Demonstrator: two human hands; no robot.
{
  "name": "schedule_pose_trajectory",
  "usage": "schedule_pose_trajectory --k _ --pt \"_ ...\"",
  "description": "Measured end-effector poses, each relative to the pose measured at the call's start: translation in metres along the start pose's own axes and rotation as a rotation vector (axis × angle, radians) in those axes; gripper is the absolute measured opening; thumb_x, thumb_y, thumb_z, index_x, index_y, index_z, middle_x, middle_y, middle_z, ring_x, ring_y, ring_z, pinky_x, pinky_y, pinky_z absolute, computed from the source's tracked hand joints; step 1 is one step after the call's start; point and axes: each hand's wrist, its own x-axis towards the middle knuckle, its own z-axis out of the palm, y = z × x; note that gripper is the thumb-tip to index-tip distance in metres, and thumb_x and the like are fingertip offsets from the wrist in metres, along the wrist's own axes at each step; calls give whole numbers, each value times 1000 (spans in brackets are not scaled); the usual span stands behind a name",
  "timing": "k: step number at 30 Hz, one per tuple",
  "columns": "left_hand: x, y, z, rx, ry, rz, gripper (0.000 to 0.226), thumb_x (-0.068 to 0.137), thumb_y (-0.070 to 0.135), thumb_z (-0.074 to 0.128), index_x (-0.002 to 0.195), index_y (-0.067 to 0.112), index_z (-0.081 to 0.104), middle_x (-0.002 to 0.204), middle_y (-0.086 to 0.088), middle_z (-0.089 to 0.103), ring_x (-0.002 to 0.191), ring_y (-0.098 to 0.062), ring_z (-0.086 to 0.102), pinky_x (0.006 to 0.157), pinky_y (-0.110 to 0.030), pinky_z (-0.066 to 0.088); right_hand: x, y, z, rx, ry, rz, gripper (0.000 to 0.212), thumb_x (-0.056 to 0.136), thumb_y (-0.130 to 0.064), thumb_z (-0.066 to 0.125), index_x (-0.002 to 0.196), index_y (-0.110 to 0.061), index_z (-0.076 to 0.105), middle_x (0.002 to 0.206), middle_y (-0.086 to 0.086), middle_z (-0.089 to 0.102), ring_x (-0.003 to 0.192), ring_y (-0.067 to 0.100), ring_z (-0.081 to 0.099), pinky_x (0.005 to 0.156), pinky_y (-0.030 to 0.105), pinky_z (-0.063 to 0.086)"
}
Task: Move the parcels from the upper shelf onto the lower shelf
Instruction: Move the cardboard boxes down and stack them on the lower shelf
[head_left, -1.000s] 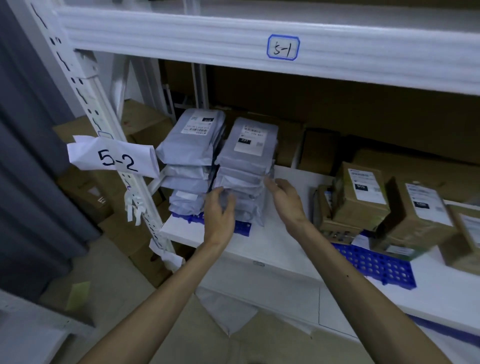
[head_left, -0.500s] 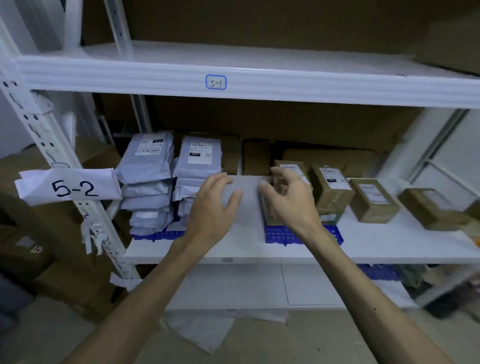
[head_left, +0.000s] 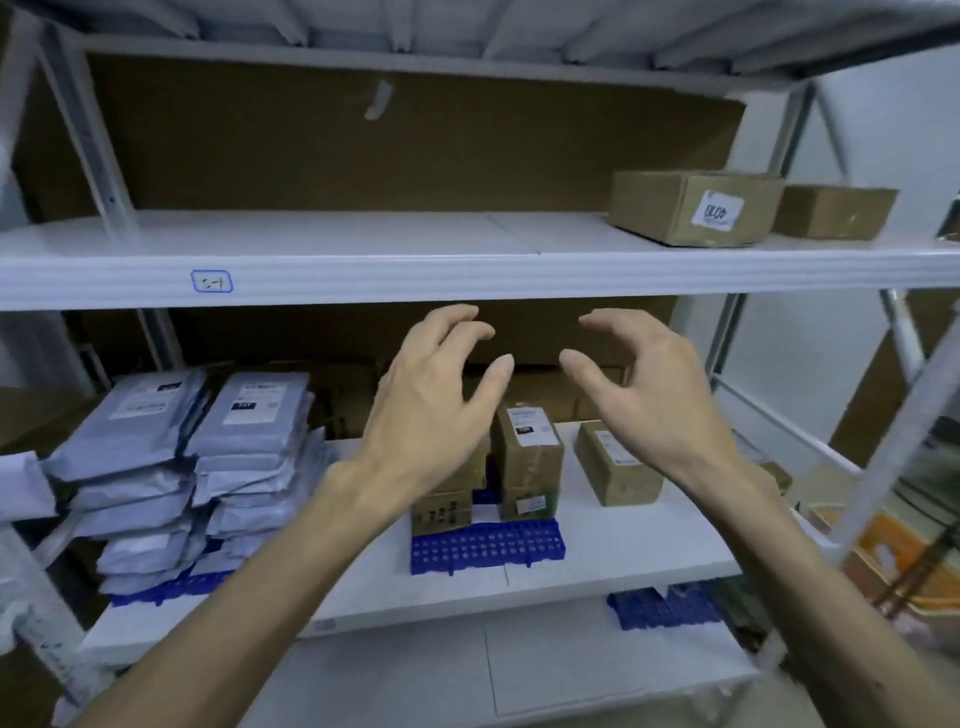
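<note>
Left hand is raised in front of the gap between the 2 shelves, fingers loosely curled and thumb spread, holding nothing. Right hand is level with it and apart from it, in the same loose curl and likewise empty. The fingertips of both sit just below the front edge of the white metal upper shelf.

At the right end of that shelf stand 2 parcels: a brown cardboard box with a white label and, just beside it on the right, a plain brown cardboard box. Both hands are well apart from them.

The white lower shelf carries 2 stacks of grey plastic mailer bags side by side at the left. Near the centre, small upright cardboard boxes stand on a blue perforated plastic mat. 1 further small cardboard box stands on bare shelf to the right. A blue-outlined label sits on the upper shelf's front edge.
</note>
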Motion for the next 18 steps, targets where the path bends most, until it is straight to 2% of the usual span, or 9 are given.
schedule_pose_trajectory --k 3,7,9,13,18 --pt "25 44 33 19 2 17 36 95 39 52 125 21 58 139 8 46 130 -4 39 106 -27 36 16 46 -38 -40 12 -13 44 89 -43 59 127 -23 57 133 -6 55 124 10 46 104 34 40" --pt "55 97 73 58 -10 60 34 95 40 52 123 23 59 139 9 46 129 -2 36 99 -19 27 36 102 -84 -114 20 -15 46 88 -43 59 129 -21 56 135 -4 53 128 12 43 104 27 30" --pt "71 117 91 88 -22 77 35 95 41 52 124 23 58 141 9 43 130 -4 35 100 -20 28 47 126 -103 -135 21 -4 46 89 -41 60 130 -22 54 137 -4 51 129 13 41 106 30 30" --pt "106 152 121 166 -49 135 37 95 42 51 127 23 55 146 3 39 134 -12 33 106 -34 35 70 169 -135 -172 37 19 47 89 -39 60 132 -22 52 136 -3 51 128 15 42 105 34 34" --pt "156 173 148 234 -43 199 39 93 38 55 128 21 54 146 -1 37 131 -18 38 100 -33 38 111 207 -166 -201 35 -8 48 89 -35 60 134 -22 49 134 0 51 123 18 44 97 31 35"
